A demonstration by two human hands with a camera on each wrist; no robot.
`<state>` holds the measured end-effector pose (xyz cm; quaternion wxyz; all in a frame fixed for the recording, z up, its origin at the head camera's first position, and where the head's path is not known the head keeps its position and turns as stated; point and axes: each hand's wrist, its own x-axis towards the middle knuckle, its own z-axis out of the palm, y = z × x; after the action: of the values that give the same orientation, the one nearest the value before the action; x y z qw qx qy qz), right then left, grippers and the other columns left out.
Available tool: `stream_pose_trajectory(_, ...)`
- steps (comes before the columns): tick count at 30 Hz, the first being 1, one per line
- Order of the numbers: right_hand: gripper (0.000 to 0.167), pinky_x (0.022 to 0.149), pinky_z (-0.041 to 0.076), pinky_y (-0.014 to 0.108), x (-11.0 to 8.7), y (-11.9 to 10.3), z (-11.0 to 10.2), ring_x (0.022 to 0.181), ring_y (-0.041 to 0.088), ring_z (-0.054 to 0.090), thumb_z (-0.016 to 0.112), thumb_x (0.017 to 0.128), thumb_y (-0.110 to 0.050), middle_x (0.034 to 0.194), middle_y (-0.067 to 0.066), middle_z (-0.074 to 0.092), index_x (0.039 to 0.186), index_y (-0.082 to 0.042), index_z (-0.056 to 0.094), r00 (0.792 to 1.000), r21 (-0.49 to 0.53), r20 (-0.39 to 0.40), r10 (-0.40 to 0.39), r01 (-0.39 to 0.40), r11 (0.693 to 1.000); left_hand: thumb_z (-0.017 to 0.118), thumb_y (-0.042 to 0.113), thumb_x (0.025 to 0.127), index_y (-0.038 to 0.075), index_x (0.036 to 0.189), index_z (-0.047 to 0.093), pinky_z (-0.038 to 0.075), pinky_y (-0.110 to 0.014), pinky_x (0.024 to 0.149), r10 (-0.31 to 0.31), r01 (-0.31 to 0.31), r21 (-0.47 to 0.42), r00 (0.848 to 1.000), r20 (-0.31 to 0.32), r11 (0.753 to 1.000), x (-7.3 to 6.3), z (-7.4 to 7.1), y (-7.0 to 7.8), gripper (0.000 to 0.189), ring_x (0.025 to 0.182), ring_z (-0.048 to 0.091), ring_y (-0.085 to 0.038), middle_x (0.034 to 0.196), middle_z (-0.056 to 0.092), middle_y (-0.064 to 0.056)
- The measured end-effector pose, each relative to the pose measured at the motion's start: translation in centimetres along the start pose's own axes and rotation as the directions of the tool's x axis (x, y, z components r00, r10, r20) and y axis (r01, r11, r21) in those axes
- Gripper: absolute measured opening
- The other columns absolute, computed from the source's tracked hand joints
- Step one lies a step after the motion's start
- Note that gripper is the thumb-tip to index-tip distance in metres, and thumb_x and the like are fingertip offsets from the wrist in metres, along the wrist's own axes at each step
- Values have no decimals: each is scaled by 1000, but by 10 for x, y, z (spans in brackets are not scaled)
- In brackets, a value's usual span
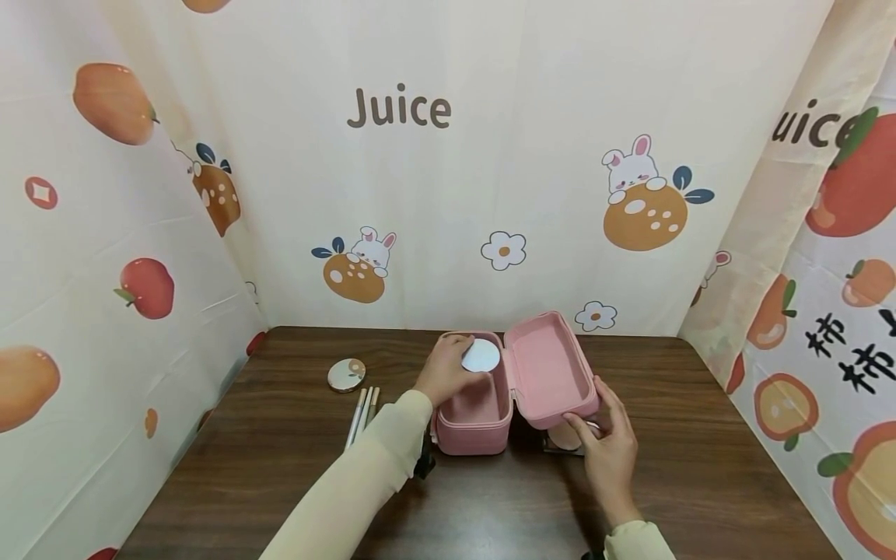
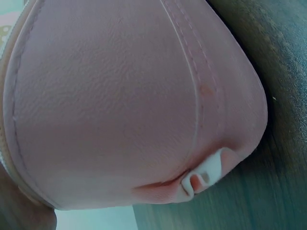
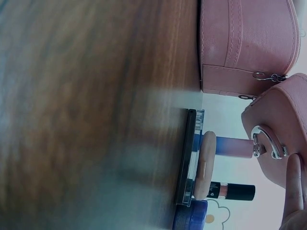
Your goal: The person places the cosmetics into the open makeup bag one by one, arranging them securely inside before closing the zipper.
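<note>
Cream sleeves (image 1: 336,498) come closest to the head camera, reaching over a dark brown, wood-grained table (image 1: 245,474) backed by a white fabric curtain (image 1: 448,179) printed with fruit and rabbits. Mid-table stands a pink, boxy, leather-like case (image 1: 473,440), its body upright and its padded pink lid (image 1: 549,365) swung out to the right. The right hand (image 1: 610,443) grips that lid by its outer edge, thumb inside and fingers behind. The left hand (image 1: 444,369) pinches a flat, round white disc (image 1: 481,355) at the case's far end; whether the disc touches anything inside is hidden. Opening the case looks done, while handling the disc seems midway, since it is not let go. Outside the case, beyond the lid, the right wrist view shows a black flat box (image 3: 186,155) with a beige rounded pad (image 3: 205,165), a blue-to-pink tube (image 3: 234,146), a deep-blue jar (image 3: 191,215) and a black-capped tube (image 3: 240,191). On the left lie a round, cream printed compact (image 1: 346,375) and slim, pale, tan-ended sticks (image 1: 361,416), all apart from the hands' grip.
</note>
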<state>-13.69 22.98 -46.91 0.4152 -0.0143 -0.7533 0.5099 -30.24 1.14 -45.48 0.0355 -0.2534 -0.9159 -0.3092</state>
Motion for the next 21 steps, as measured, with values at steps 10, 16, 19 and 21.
stream_pose_trajectory(10, 69, 72, 53, 12, 0, 0, 1, 94, -10, 62, 76, 70, 19, 135, 26, 55, 135, 6, 54, 1000, 37, 7, 5, -5, 999, 82, 37, 78, 3, 141, 53, 46, -40, 103, -12, 12, 15, 1000, 1, 1000, 1, 1, 1, 77, 133, 44, -28, 137, 57, -11)
stream_pose_trajectory(16, 69, 72, 52, 11, 0, 0, 0, 94, -10, 62, 76, 70, 19, 134, 26, 55, 134, 7, 54, 1000, 36, 5, -1, 1, 999, 83, 38, 78, 3, 140, 54, 44, -40, 104, -16, 16, 55, 1000, 3, 998, 3, 2, 2, 77, 132, 45, -28, 137, 58, -11)
stream_pose_trajectory(19, 69, 72, 52, 11, 0, 0, 0, 94, -10, 62, 76, 70, 19, 134, 27, 55, 134, 7, 54, 1000, 35, 5, -9, 9, 999, 83, 39, 77, 3, 139, 55, 44, -40, 105, -23, 23, 80, 1000, 8, 997, 4, 2, 3, 77, 132, 45, -28, 137, 59, -10)
stream_pose_trajectory(21, 69, 72, 53, 12, 0, 0, 0, 94, -10, 62, 76, 70, 19, 134, 27, 55, 134, 7, 54, 1000, 35, 6, -10, 10, 999, 83, 40, 77, 4, 139, 55, 43, -40, 106, -27, 26, 93, 1000, 11, 995, 4, 2, 4, 77, 132, 45, -29, 136, 60, -10)
